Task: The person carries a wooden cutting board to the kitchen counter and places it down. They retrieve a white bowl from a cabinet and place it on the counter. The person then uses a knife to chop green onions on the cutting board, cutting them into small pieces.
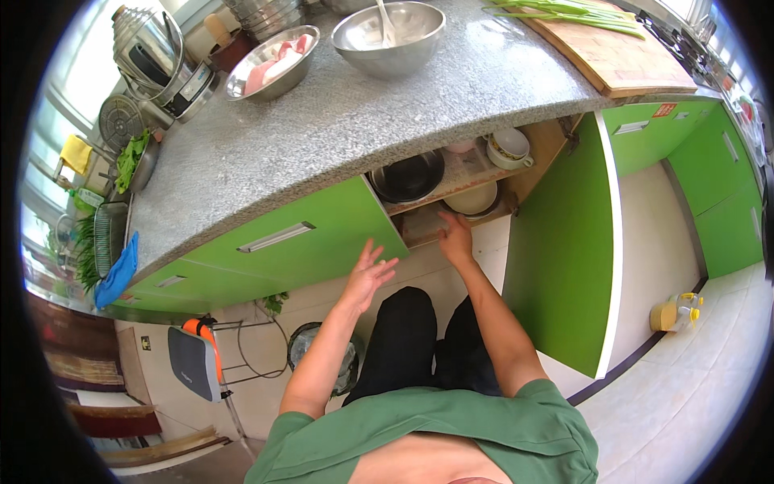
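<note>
My left hand (pixel 371 276) is open in front of the cabinet, its fingers spread and holding nothing. At the opening of the cabinet, my right hand (pixel 456 239) reaches toward the lower shelf. Its index finger points up beside a round, light-coloured pan (pixel 476 198) with a dark rim, and I cannot tell whether it touches it. On the upper shelf sit a black pan (pixel 408 176) and stacked white bowls (pixel 509 148). The green cabinet door (pixel 562 258) stands swung out to the right of my right arm.
On the grey speckled counter (pixel 322 133) are a metal bowl of meat (pixel 278 66), a metal mixing bowl (pixel 389 40) and a cutting board with green stalks (pixel 617 52). A folding chair (pixel 196 363) and a bin (pixel 352 367) stand left; oil bottles (pixel 676 312) are on the right.
</note>
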`<state>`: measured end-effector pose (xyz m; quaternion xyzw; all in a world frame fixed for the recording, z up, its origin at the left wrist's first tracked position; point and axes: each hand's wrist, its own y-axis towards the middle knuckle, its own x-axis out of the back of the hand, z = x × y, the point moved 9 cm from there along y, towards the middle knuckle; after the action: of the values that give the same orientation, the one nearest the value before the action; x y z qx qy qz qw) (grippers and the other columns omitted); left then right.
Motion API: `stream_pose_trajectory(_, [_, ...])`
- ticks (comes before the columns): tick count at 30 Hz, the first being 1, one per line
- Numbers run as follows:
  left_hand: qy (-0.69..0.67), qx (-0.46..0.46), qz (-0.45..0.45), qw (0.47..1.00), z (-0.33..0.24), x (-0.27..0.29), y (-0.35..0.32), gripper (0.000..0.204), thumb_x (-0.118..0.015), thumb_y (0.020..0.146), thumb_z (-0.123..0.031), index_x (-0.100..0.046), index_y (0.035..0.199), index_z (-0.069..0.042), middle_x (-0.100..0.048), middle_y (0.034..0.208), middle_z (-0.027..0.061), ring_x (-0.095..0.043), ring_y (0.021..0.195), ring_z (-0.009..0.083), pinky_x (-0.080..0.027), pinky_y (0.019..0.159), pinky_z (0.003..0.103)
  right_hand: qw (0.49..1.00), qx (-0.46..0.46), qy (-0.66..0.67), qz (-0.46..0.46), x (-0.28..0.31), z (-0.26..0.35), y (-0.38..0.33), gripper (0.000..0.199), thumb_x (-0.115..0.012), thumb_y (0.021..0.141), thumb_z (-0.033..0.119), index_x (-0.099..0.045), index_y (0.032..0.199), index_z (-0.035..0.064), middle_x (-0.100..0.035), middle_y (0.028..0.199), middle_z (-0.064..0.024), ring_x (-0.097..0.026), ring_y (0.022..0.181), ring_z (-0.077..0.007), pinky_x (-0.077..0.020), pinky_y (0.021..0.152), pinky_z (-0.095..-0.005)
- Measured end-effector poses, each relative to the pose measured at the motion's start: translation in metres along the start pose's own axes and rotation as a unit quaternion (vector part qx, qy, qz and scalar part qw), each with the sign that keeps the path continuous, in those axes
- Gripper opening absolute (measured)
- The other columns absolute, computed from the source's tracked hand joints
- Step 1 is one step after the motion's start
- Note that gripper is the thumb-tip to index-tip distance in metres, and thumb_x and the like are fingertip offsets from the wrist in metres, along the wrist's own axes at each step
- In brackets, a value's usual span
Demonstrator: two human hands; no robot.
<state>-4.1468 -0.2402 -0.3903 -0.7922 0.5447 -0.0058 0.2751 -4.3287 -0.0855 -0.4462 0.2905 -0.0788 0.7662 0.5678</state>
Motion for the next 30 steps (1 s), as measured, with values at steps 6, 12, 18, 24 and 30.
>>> stream_pose_trajectory(6, [-0.003,0.000,0.004,1.000,0.034,0.000,0.014,0.070,-0.041,0.098,-0.005,-0.003,0.156,-0.015,-0.011,0.160,0.0159,-0.044,0.133,0.0336,-0.039,0.107,0.044,0.992,-0.050,-0.106,0.050,-0.016,-0.040,0.001,0.042,-0.063,0.083,0.011,-0.060,0.124,0.0069,-0.058,0.111,-0.0204,-0.052,0.109,-0.0400,-0.0458,0.093,-0.0461])
stream_pose_trajectory(12, [0.002,0.005,-0.005,1.000,0.042,0.003,0.009,0.069,-0.040,0.099,-0.005,-0.003,0.156,-0.016,-0.010,0.160,0.0156,-0.043,0.134,0.0334,-0.038,0.108,0.043,0.961,-0.122,-0.225,0.108,-0.036,-0.121,-0.004,0.047,-0.061,0.084,0.014,-0.055,0.129,0.0052,-0.054,0.122,-0.0215,-0.052,0.110,-0.0404,-0.0467,0.094,-0.0466])
stream_pose_trajectory(18, [0.009,0.010,-0.015,1.000,0.051,0.009,0.009,0.070,-0.039,0.099,-0.004,0.000,0.156,-0.016,-0.008,0.161,0.0155,-0.043,0.134,0.0325,-0.038,0.108,0.042,0.923,-0.133,-0.313,0.181,-0.053,-0.169,0.025,0.054,-0.058,0.085,0.016,-0.046,0.137,0.0050,-0.044,0.140,-0.0205,-0.051,0.118,-0.0386,-0.0473,0.095,-0.0445])
stream_pose_trajectory(24, [0.013,0.005,-0.012,1.000,0.053,0.011,0.011,0.071,-0.041,0.099,-0.005,-0.001,0.156,-0.015,-0.009,0.160,0.0160,-0.042,0.135,0.0319,-0.038,0.109,0.042,0.921,-0.133,-0.288,0.228,-0.076,-0.211,0.049,0.057,-0.047,0.096,0.017,-0.030,0.150,0.0084,-0.039,0.148,-0.0142,-0.044,0.131,-0.0330,-0.0433,0.102,-0.0426])
stream_pose_trajectory(30, [0.010,0.004,-0.023,1.000,0.067,0.021,0.012,0.073,-0.047,0.098,-0.007,-0.003,0.155,-0.013,-0.011,0.160,0.0175,-0.043,0.134,0.0318,-0.038,0.109,0.042,0.907,-0.078,-0.370,0.185,-0.074,-0.199,0.063,0.027,-0.055,0.088,0.012,-0.060,0.113,0.0051,-0.055,0.117,-0.0149,-0.065,0.097,-0.0344,-0.0560,0.078,-0.0415])
